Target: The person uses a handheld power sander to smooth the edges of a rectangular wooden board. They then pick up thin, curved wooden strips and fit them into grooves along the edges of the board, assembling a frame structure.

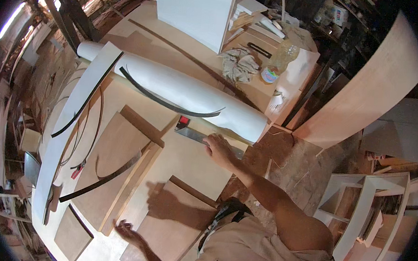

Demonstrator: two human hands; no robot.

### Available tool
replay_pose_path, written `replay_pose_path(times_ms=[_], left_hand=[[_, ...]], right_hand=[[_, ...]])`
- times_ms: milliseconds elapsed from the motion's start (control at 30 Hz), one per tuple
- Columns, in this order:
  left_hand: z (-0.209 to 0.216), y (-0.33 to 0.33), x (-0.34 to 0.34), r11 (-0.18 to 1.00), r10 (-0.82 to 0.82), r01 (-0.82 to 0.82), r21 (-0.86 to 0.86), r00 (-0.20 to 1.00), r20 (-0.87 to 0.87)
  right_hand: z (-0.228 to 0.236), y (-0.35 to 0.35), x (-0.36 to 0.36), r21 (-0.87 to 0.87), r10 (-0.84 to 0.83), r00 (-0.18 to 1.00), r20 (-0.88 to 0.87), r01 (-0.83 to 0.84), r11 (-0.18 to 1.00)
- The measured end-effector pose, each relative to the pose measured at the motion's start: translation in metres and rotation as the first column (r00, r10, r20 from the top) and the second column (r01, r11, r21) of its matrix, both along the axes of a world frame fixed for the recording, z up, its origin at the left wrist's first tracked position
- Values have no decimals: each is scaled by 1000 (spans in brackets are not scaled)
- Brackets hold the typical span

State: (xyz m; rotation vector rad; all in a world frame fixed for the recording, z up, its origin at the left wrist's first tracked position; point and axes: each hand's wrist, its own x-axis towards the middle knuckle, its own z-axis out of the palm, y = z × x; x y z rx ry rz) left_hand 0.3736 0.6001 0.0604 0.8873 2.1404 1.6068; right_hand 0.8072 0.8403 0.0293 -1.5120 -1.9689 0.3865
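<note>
My right hand is over the middle of a hand saw, its fingers curled at the metal blade. The red and black handle lies to the left of the hand, and a stretch of blade shows on its right. My left hand hovers low at the near end of a brown wooden panel, fingers loosely bent and apart, holding nothing. Dark edging strips lie across that panel. A second brown panel lies between my arms, and a small board rests at the left.
Beyond the saw lies a long white roll with a dark curved strip on it. A crumpled rag and a clear plastic bottle are farther back. A curved wooden sheet and a white frame stand at the right.
</note>
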Motion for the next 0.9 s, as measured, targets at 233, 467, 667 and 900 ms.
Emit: replay_pose_path(times_ms=[233,467,667,900], left_hand=[[42,-20,198,350,-926,722,-597,361,-107],[51,-24,231,371,-927,701,-609,244,-285],[31,-36,233,361,-931,673,-646,213,-298],[25,-38,224,422,-905,702,-574,288,-314]], right_hand=[[24,-63,42,-202,103,983,-155,-133,970],[30,-93,47,-196,85,960,-267,-141,970],[41,-92,63,-249,42,936,-350,-137,959],[47,-120,94,-346,-127,826,-549,-86,934]])
